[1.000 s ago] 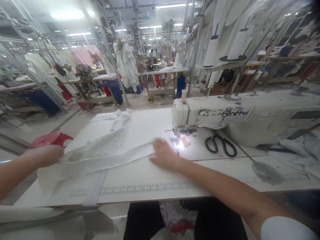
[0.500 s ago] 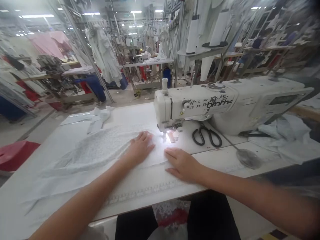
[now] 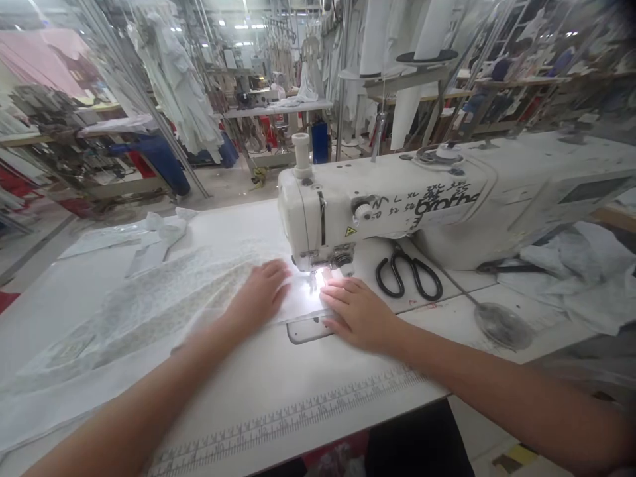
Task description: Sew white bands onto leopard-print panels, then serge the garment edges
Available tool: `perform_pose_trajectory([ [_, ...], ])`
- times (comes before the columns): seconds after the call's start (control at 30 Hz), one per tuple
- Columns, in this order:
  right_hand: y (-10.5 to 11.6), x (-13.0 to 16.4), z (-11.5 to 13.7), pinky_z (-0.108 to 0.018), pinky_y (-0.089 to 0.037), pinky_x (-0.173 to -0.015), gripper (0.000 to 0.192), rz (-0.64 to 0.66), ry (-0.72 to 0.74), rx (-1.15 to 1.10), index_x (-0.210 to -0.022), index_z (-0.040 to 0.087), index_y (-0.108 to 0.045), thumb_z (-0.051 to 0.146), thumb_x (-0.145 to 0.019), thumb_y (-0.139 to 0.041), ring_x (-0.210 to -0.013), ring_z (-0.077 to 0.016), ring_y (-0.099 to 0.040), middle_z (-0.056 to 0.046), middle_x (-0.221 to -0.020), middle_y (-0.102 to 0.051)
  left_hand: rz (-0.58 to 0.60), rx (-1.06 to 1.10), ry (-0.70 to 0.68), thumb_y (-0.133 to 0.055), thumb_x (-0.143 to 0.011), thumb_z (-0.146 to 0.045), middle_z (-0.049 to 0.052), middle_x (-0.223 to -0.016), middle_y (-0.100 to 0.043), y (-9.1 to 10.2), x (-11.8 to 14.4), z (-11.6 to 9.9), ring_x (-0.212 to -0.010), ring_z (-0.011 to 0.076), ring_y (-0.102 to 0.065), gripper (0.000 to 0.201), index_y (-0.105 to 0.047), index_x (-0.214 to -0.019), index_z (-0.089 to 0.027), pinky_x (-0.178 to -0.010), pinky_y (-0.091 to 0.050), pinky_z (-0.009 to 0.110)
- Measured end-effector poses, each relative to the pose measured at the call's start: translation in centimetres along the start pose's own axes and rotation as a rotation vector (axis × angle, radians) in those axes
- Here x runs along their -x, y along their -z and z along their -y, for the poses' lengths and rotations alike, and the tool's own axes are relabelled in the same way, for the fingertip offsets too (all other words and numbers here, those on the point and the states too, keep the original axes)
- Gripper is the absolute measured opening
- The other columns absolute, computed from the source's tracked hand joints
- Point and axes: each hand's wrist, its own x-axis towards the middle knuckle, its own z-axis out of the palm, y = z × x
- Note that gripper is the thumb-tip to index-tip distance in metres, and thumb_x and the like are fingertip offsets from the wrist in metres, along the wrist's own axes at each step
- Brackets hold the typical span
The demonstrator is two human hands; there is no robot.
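2 hands (image 3: 308, 308) flat on white fabric (image 3: 149, 305) — sewing table (image 3: 278, 391), factory hall.

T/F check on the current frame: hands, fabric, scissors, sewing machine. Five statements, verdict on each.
1. Both hands lie flat on the white fabric near the needle. True: left hand, right hand.
2. The black scissors are in the right hand. False: they lie on the table, right of that hand, untouched.
3. The sewing machine is white, with its work light lit at the needle. True.
4. The fabric trails off to the person's right. False: it spreads to the left.
5. A printed ruler runs along the table's near edge. True.
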Motion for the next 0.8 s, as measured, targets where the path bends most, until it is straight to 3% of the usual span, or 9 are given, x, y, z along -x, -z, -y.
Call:
perform_pose_trajectory([
  [0.07,0.1,0.0,0.0,-0.042,-0.03,-0.101,0.037,0.004,-0.01,-0.01,-0.118,0.012,-0.051,0.034,-0.089,-0.042,-0.115,-0.0259,-0.041,-0.01,-0.118,-0.055,0.02,0.132,-0.098,-0.036,-0.09,-0.026,0.006,-0.113,-0.056,-0.2,0.6,-1.2,-0.109,0.0187,-0.049,0.024,-0.058,-0.1,-0.019,-0.096,-0.041,0.036],
  [0.17,0.1,-0.1,0.0,-0.043,-0.031,-0.098,0.037,-0.002,-0.023,-0.018,-0.118,0.014,-0.051,0.035,-0.088,-0.042,-0.114,-0.0259,-0.041,-0.009,-0.118,-0.055,0.043,0.228,-0.125,-0.039,-0.09,-0.026,0.005,-0.118,-0.055,-0.7,1.3,-2.2,-0.112,0.0171,-0.047,0.025,-0.056,-0.106,-0.019,-0.098,-0.04,0.035],
  [0.47,0.4,-0.3,0.0,-0.044,-0.031,-0.097,0.044,0.083,-0.076,0.021,-0.123,0.013,-0.048,0.037,-0.087,-0.045,-0.113,-0.0276,-0.042,-0.009,-0.124,-0.052,0.102,0.224,-0.099,-0.038,-0.09,-0.027,0.005,-0.124,-0.053,-0.9,1.0,-1.9,-0.12,0.0201,-0.041,0.031,-0.052,-0.117,-0.019,-0.103,-0.037,0.042],
  [0.8,0.1,0.0,-0.3,-0.046,-0.032,-0.097,0.045,0.056,-0.064,0.017,-0.124,0.013,-0.048,0.038,-0.087,-0.044,-0.115,-0.0286,-0.041,-0.01,-0.125,-0.051,0.086,0.213,-0.152,-0.038,-0.09,-0.025,0.007,-0.122,-0.054,-1.0,1.0,-2.0,-0.121,0.0211,-0.04,0.031,-0.053,-0.116,-0.019,-0.103,-0.036,0.043],
])
